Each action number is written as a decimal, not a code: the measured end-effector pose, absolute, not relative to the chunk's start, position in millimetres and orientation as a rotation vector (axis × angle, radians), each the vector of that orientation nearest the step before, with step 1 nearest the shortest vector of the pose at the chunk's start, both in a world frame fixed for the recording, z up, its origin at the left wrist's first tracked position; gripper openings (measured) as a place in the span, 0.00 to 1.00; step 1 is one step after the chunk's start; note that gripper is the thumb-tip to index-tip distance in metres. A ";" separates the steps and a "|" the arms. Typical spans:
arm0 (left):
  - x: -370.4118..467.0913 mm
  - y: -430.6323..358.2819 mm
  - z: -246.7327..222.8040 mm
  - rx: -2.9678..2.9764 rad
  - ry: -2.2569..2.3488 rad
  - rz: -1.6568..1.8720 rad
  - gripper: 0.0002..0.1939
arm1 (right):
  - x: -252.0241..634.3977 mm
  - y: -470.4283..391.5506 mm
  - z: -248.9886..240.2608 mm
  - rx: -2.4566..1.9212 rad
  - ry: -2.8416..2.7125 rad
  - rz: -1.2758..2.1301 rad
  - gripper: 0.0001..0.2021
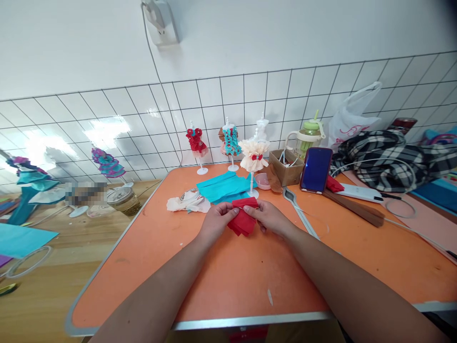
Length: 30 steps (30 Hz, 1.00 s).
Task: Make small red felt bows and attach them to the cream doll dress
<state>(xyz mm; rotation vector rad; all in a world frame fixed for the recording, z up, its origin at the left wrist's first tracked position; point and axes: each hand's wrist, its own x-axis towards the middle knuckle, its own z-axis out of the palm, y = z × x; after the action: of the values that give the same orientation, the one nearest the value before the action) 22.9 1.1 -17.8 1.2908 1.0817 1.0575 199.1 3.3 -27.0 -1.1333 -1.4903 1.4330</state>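
Note:
Both hands hold a piece of red crepe paper [243, 223] just above the orange table, near its middle. My left hand [220, 218] pinches the paper's left side between thumb and fingers. On the right side, my right hand [268, 216] grips it the same way. A thin pale line, perhaps a thread or wire, crosses the paper between the thumbs. Right behind the hands stands a small white dress form [254, 159] in a cream ruffled skirt with a red bow. Blue crepe paper [224, 187] and crumpled cream paper [189, 202] lie beyond my left hand.
Several dressed mini forms, one in red [196, 143], stand along the tiled wall. A cardboard box [285, 166], a green-lidded bottle [310, 136], a propped phone [316, 170] and grey scissors or tongs [302, 214] are at right. A wooden table [71, 276] adjoins at left.

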 end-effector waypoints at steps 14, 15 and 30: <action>23.8 0.4 -19.4 1.312 1.081 0.997 0.13 | 197.6 3.4 -25.5 -1.106 -1.485 1.445 0.23; 23.7 0.6 -19.6 1.313 1.082 0.997 0.13 | 197.8 3.3 -25.0 -1.097 -1.480 1.448 0.22; 19.8 2.3 -19.9 1.354 1.042 0.936 0.14 | 203.1 2.7 -20.6 -1.126 -1.535 1.478 0.22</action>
<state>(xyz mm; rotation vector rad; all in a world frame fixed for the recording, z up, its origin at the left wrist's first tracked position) 19.8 2.3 -19.9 1.3535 1.0422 0.9362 203.1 2.7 -20.6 -1.1261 -1.5352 1.4777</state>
